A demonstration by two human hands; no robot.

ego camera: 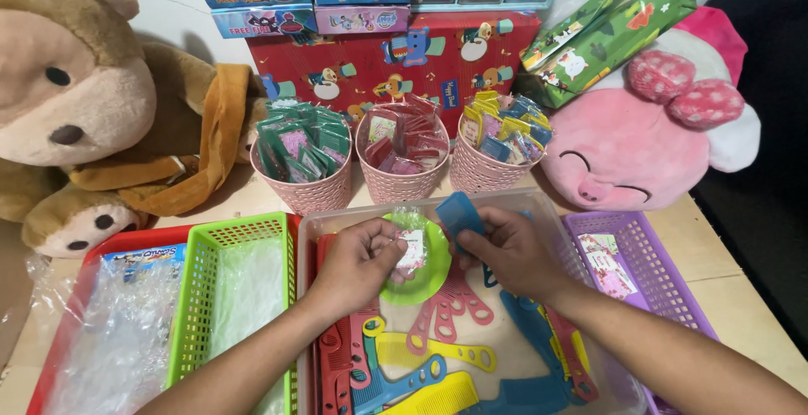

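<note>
Over the clear plastic tub near the middle of the surface, the left hand pinches a small clear packet with a pink printed card inside, thumb and forefinger closed on its left edge. The right hand grips a blue comb between thumb and fingers, its end standing just beside the packet's mouth. A round green piece sits directly behind the packet; whether it is held or only lying there cannot be told. To do this step well, it seems best to keep the packet's opening taut and held wide, and bring the comb in narrow end first, straight along the packet, so the thin film does not crumple or tear. Keeping both hands low over the tub means anything dropped lands among the loose red, yellow and blue combs. Three pink cups of filled packets stand along the tub's far edge, a green basket at its left.
</note>
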